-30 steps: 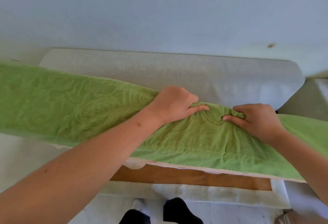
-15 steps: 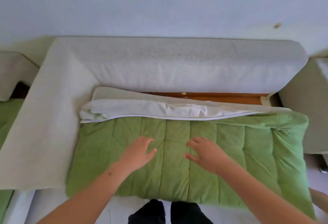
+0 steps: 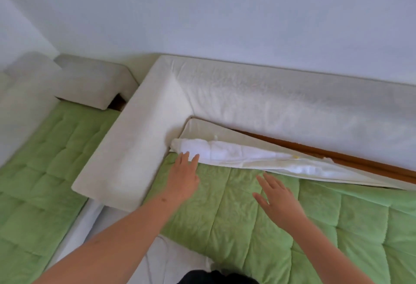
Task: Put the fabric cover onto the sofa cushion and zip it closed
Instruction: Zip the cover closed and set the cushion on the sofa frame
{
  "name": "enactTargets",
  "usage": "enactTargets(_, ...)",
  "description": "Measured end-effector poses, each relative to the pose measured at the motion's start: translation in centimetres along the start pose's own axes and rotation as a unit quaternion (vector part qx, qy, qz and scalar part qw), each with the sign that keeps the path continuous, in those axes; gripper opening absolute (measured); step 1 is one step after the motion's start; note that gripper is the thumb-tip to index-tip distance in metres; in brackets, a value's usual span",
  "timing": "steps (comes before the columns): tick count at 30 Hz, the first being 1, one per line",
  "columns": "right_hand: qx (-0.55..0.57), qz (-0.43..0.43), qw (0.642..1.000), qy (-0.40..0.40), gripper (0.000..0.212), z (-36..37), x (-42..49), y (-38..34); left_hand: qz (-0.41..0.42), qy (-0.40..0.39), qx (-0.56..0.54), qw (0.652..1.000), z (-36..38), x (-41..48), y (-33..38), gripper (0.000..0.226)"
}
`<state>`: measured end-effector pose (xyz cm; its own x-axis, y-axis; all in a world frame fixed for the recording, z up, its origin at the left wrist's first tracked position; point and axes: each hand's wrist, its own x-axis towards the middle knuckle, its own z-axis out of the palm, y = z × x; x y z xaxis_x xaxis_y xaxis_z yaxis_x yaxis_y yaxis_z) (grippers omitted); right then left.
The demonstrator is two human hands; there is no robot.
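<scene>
Green fabric cover (image 3: pixel 247 227) lies on the sofa (image 3: pixel 270 103), white sofa cushion (image 3: pixel 225 152) bulging from its open back edge | my left hand (image 3: pixel 183 177) flat there, right hand (image 3: pixel 276 198) fingers (image 3: pixel 269 177) spread, gripping nothing | risk: zip snags the bulge.

Spread hands (image 3: pixel 183 177) (image 3: pixel 278 198) over green cover (image 3: pixel 247 229)

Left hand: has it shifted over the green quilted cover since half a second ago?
Yes. The left hand has moved toward the pale fabric sofa armrest and back corner; its fingertips now reach the exposed white cushion edge.
</scene>
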<state>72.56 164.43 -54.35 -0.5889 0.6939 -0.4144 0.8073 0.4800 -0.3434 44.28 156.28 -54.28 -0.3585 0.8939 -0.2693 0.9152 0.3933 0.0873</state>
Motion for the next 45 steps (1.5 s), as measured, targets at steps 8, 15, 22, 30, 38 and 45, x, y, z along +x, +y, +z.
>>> enactTargets(8, -0.032, -0.066, 0.996, -0.049, 0.077, 3.2, 5.4, -8.0, -0.039, 0.019, -0.044, 0.998, 0.7, -0.3, -7.4, 0.07)
enactTargets(15, -0.053, -0.04, 0.995, -0.071, 0.054, 7.8, 13.4, -14.8, -0.006, -0.013, 0.005, 1.0, 3.6, 2.8, -16.3, 0.068)
enactTargets(22, 0.149, 0.174, 0.97, -0.077, 0.047, 15.8, 26.5, -21.7, 0.064, -0.077, -0.013, 0.995, 10.1, 13.1, -24.5, 0.055)
enactTargets(30, 0.671, 0.467, 0.576, -0.019, 0.036, 30.7, 43.9, -17.9, 0.13, -0.087, -0.139, 0.978, 27.5, 22.5, -25.8, 0.041)
enactTargets(38, 0.682, 0.252, 0.67, 0.151, 0.026, 27.8, 58.5, -12.6, 0.084, 0.126, -0.06, 0.987, 37.2, 38.2, -22.6, 0.054)
enactTargets(45, -0.019, 0.017, 0.999, 0.043, 0.038, 28.4, 64.4, -9.7, -0.017, 0.194, -0.034, 0.98, 36.7, 45.5, -22.5, 0.05)
